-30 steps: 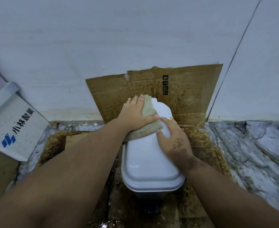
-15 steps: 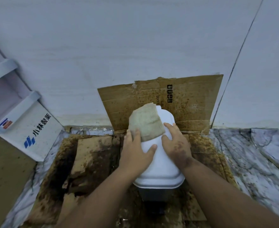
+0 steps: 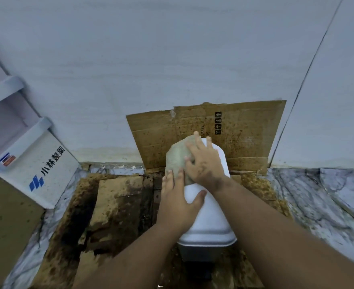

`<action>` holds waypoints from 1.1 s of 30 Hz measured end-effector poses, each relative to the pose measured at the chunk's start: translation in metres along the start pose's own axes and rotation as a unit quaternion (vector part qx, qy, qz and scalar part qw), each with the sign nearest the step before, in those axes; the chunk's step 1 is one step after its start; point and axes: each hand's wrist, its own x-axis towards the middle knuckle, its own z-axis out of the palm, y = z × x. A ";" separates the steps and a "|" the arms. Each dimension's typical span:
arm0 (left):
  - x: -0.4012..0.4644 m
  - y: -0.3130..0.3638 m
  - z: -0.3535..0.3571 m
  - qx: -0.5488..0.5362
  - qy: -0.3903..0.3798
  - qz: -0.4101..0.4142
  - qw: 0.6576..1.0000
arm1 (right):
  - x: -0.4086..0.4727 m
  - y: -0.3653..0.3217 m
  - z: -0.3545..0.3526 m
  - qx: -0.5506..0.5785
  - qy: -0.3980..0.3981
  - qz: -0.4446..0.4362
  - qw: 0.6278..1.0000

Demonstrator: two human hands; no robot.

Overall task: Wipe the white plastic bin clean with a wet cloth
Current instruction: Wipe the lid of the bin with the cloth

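Observation:
The white plastic bin (image 3: 210,217) stands on stained cardboard in front of the wall, its closed lid facing up. A damp beige cloth (image 3: 176,158) lies on the far left part of the lid. My right hand (image 3: 204,165) rests flat on the cloth with fingers spread, pressing it onto the lid. My left hand (image 3: 178,198) holds the bin's left side, thumb on the lid and fingers down the side. The bin's body below the lid is mostly hidden by my arms.
A stained cardboard sheet (image 3: 244,132) leans on the wall behind the bin. Wet, dirty cardboard (image 3: 117,203) covers the floor to the left. A white box with blue print (image 3: 40,167) leans at the left. Marble floor (image 3: 322,197) lies to the right.
The cloth went from my left hand to my right hand. My left hand let go and dropped to the bin's left side; my right hand moved up from the lid's right onto the cloth.

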 end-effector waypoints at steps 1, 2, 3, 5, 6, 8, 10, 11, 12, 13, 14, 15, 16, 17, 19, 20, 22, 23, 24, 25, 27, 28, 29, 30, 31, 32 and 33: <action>0.000 0.000 0.000 -0.003 0.005 0.002 1.000 | 0.013 -0.006 0.002 -0.022 -0.031 -0.018 0.999; 0.000 -0.001 0.000 -0.007 0.008 0.002 1.000 | 0.025 -0.009 0.004 -0.054 -0.057 -0.024 0.997; 0.000 -0.001 0.000 -0.011 0.007 0.003 1.000 | 0.037 -0.008 0.007 -0.090 -0.076 -0.025 0.993; -0.001 -0.001 0.000 -0.020 0.003 0.000 1.000 | 0.055 0.000 0.004 -0.143 -0.091 -0.014 0.985; 0.000 0.000 -0.001 -0.025 -0.001 -0.003 1.000 | 0.062 0.008 0.000 -0.156 -0.090 -0.002 0.984; 0.001 0.000 -0.001 -0.030 -0.011 -0.006 0.999 | 0.072 0.027 -0.012 -0.145 -0.089 0.030 0.985; 0.000 -0.001 -0.001 -0.019 -0.019 -0.002 1.000 | 0.070 0.050 -0.020 -0.098 -0.097 0.051 0.989; 0.000 -0.002 -0.001 -0.015 -0.022 0.001 1.000 | 0.063 0.060 -0.022 -0.071 -0.100 0.052 0.991; 0.001 -0.003 0.000 -0.015 -0.023 0.005 1.000 | 0.055 0.069 -0.024 -0.052 -0.099 0.050 0.992; 0.001 -0.004 0.000 -0.017 -0.024 0.007 1.000 | 0.048 0.076 -0.025 -0.045 -0.091 0.050 0.994; 0.001 -0.005 0.001 -0.019 -0.025 0.009 0.999 | 0.044 0.080 -0.027 -0.055 -0.080 0.049 0.994; 0.001 -0.005 0.001 -0.019 -0.026 0.011 0.999 | 0.045 0.079 -0.029 -0.080 -0.062 0.044 0.994; 0.001 -0.006 0.001 -0.020 -0.027 0.012 0.999 | 0.048 0.074 -0.030 -0.109 -0.044 0.030 0.993; 0.001 -0.005 0.001 -0.020 -0.027 0.012 0.999 | 0.054 0.065 -0.030 -0.122 -0.035 0.018 0.992; 0.000 -0.004 -0.001 -0.025 -0.025 0.011 0.999 | 0.067 0.042 -0.023 -0.103 -0.054 -0.004 0.993; -0.001 -0.004 -0.002 -0.028 -0.023 0.010 0.999 | 0.071 0.031 -0.018 -0.092 -0.073 -0.008 0.993; -0.001 -0.002 -0.003 -0.029 -0.020 0.009 0.999 | 0.083 0.021 -0.006 -0.076 -0.095 0.005 0.993; 0.000 -0.002 -0.003 -0.028 -0.020 0.008 0.999 | 0.088 0.020 -0.004 -0.066 -0.103 0.020 0.992; 0.000 -0.002 -0.003 -0.029 -0.020 0.007 0.999 | 0.093 0.021 -0.005 -0.057 -0.117 0.032 0.991; 0.001 -0.002 -0.003 -0.031 -0.019 0.008 0.999 | 0.098 0.023 -0.008 -0.046 -0.130 0.044 0.989; 0.001 -0.003 -0.002 -0.035 -0.018 0.010 0.999 | 0.106 0.031 -0.014 -0.017 -0.144 0.071 0.987; 0.001 -0.004 -0.002 -0.034 -0.016 0.010 0.999 | 0.107 0.035 -0.017 -0.003 -0.143 0.083 0.986; 0.001 -0.004 -0.002 -0.032 -0.014 0.009 0.999 | 0.106 0.039 -0.021 0.012 -0.142 0.088 0.986; 0.002 -0.005 -0.001 -0.031 -0.013 0.008 0.999 | 0.103 0.043 -0.023 0.032 -0.140 0.089 0.986; 0.002 -0.005 -0.001 -0.031 -0.013 0.007 0.999 | 0.098 0.048 -0.024 0.067 -0.136 0.093 0.984; 0.002 -0.005 -0.001 -0.033 -0.014 0.007 0.999 | 0.091 0.054 -0.025 0.117 -0.126 0.096 0.980; 0.001 -0.005 -0.001 -0.034 -0.015 0.007 0.999 | 0.081 0.061 -0.026 0.178 -0.111 0.105 0.972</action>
